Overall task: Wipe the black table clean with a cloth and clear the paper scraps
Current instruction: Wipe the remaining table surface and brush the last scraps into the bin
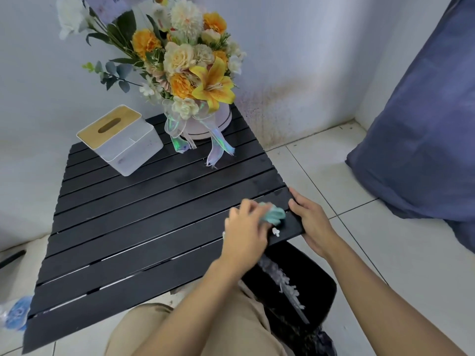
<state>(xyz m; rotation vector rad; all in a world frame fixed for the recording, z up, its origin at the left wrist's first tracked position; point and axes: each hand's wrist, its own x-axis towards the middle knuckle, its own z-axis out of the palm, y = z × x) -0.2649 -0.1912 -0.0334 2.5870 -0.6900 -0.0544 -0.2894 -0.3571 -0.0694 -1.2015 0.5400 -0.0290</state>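
Sitting just below the near right corner of the black slatted table, a black plastic bin is holding a heap of white shredded paper. On the table's far left part a white rectangular tissue box with a pale wooden lid is standing. At the table's far edge a round pink flower box is carrying a bouquet of orange, yellow and cream flowers, and its shiny translucent ribbons are trailing down onto the slats.

A knee in khaki trousers is showing at the table's near edge. One small white paper scrap is lying on the table top close to its right edge, just beside the cloth. Left of the table, a crumpled blue plastic item is lying on the white tiled floor. Well to the right of the table, a large blue fabric bundle is leaning at the wall.

The left hand, blurred, is curling its fingers round a bunched teal cloth and pressing it to the table top near the right edge. The right hand is gripping that right edge, thumb lying on top and fingers wrapping underneath. The cloth is sitting between the two hands.
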